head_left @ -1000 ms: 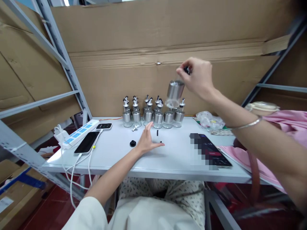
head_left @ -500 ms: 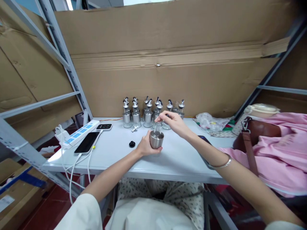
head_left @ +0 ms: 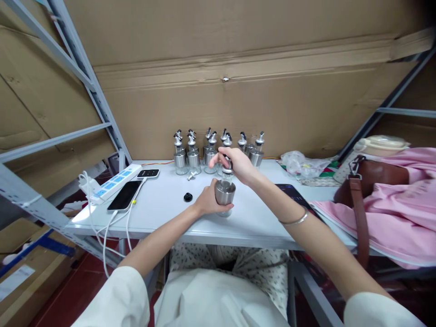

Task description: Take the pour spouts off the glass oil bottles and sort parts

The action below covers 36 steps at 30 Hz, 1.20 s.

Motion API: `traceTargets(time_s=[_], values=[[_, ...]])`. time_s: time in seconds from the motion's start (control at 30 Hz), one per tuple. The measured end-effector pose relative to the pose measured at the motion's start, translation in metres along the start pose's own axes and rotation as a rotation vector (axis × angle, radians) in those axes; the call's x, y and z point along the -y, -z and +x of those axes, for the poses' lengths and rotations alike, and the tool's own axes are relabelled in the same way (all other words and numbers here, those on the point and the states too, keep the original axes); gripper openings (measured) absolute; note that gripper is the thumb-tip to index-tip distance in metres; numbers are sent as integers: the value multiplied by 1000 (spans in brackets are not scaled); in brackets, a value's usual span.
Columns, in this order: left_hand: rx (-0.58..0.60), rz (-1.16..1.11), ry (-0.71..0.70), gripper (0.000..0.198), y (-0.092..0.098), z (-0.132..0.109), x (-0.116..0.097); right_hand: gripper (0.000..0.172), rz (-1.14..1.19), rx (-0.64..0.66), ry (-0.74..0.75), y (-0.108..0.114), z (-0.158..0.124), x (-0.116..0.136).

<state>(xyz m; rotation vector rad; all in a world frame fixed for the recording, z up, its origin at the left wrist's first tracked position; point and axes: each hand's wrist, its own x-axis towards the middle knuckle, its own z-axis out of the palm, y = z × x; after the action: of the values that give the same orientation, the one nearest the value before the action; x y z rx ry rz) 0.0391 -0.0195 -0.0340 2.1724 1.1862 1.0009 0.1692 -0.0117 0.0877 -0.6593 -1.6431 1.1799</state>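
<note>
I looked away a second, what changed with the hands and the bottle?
The right hand brought the bottle down from above the row of bottles to the table. The left hand, flat on the table before, now grips its steel base; the right hand pinches its top. That row, the black cap and the phone stayed put.

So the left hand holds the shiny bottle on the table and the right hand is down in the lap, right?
Not quite. The left hand does hold the shiny bottle on the table, but the right hand is up at the bottle's top, pinching it, not in the lap. The head view shows this.
</note>
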Motion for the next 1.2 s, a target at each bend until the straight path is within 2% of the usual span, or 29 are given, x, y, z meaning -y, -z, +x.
traceTargets(time_s=[0.47,0.67,0.8,0.87,0.9,0.93,1.03,1.1,1.2], values=[[3,-20,11,64,-1,-1,-2,50,46,27,-9,0,-4,-13],[20,-38,19,67,0,-2,-3,51,174,2,-34,-6,-8,-19],[7,-40,-22,80,0,-1,1,52,224,-26,-31,-10,-17,-28],[-7,-60,-63,89,0,0,2,45,159,-112,35,-8,-25,-36],[-14,-68,-85,93,-1,1,3,37,91,-149,77,-6,-31,-40],[-22,-69,-102,94,-2,1,4,30,26,-147,109,-4,-37,-44],[-57,-20,-102,92,-5,1,6,38,-89,-23,120,5,-51,-49],[-88,19,-85,88,-7,2,8,40,-142,14,130,9,-54,-47],[-169,41,-159,76,-7,5,13,42,-201,-99,237,12,-45,-39]])
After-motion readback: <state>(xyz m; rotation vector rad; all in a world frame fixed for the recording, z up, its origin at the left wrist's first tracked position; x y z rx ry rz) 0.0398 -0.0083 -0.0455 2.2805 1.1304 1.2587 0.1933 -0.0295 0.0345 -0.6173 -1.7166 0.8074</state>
